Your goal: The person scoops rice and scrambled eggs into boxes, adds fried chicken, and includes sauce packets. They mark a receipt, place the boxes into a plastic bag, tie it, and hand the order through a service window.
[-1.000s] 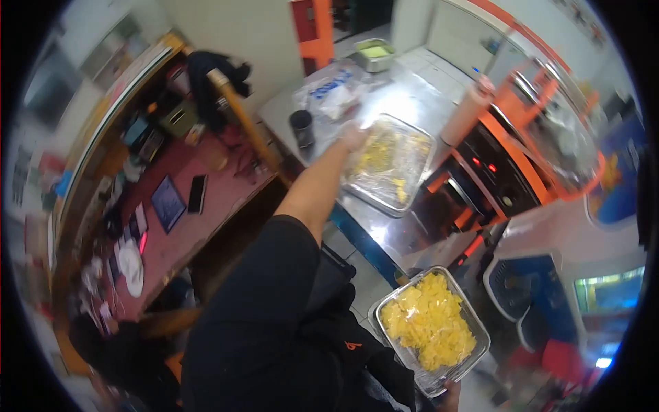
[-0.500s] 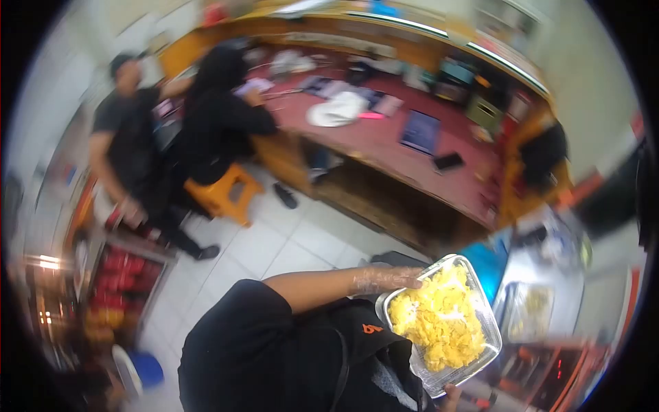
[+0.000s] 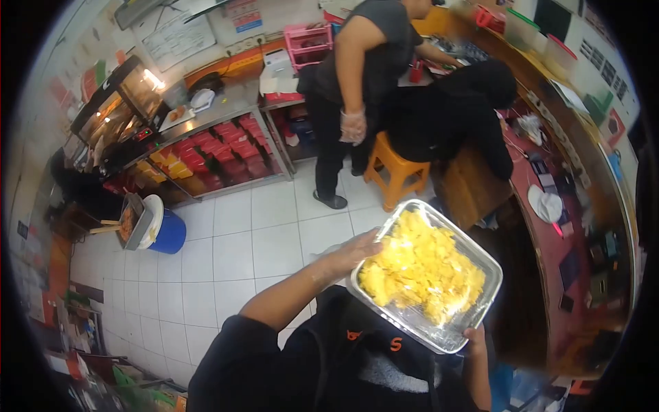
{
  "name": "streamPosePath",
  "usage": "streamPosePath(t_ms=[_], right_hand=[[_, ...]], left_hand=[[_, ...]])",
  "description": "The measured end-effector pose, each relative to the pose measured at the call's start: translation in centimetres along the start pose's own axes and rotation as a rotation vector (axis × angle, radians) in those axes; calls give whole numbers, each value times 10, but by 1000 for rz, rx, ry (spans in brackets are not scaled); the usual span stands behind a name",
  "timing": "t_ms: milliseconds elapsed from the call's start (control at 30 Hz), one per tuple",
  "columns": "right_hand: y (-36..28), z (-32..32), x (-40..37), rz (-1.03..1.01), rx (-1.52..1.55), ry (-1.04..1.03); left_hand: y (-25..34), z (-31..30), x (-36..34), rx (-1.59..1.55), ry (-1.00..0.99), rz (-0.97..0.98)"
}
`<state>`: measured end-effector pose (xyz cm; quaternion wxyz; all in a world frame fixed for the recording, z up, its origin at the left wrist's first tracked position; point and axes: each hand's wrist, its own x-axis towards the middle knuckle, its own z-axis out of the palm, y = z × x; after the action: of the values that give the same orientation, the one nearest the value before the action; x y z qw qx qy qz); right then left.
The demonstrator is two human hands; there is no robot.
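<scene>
A rectangular foil tray (image 3: 486,259) full of yellow, lumpy food (image 3: 422,264) that looks like scrambled egg is held tilted in front of my chest. Bright glare lies over the food; whether a clear cover is on it I cannot make out. My left hand (image 3: 358,251), which appears to be in a thin clear glove, grips the tray's left side. At the lower right corner my right hand (image 3: 473,342) has its fingers closed on the rim, its palm mostly hidden behind the tray.
A person in dark clothes (image 3: 357,65) stands ahead, a gloved hand hanging down. Another leans over the red-topped counter (image 3: 532,226) beside an orange stool (image 3: 398,168). A blue bucket (image 3: 169,233) stands on the tiled floor at left, near a lit food warmer (image 3: 120,110) and red-stocked shelves (image 3: 220,147).
My view has swung left, bringing the warmer, shelves and bucket into fuller sight. The tray stays in both hands and now appears slightly further left and higher.
</scene>
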<state>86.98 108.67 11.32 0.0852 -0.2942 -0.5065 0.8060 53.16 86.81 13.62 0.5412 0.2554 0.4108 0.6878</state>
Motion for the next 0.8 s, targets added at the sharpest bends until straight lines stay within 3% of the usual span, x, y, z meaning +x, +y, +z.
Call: streamPosePath(t_ms=[133,233,333,400,533,667,733,800], right_hand=[[-25,61,89,76,-38,-144],[-52,124,163,-2,-48,-284],[-51,165,238,106,-57,-452],[-51,203,302,176,1,-603],[-45,320,403,218,148,-836],[-24,431,465,230,142,-854],[2,487,500,323,156,-745],[26,524,532,325,167,-839]], left_hand=[[39,-51,-27,14,189,99],[85,-97,-37,25,323,149],[94,-151,-67,28,503,250],[128,-169,-71,-33,599,358],[175,-227,-82,-450,904,658],[163,-312,-148,-523,926,795],[136,-385,-215,-230,457,805],[94,-429,-283,-210,536,869]])
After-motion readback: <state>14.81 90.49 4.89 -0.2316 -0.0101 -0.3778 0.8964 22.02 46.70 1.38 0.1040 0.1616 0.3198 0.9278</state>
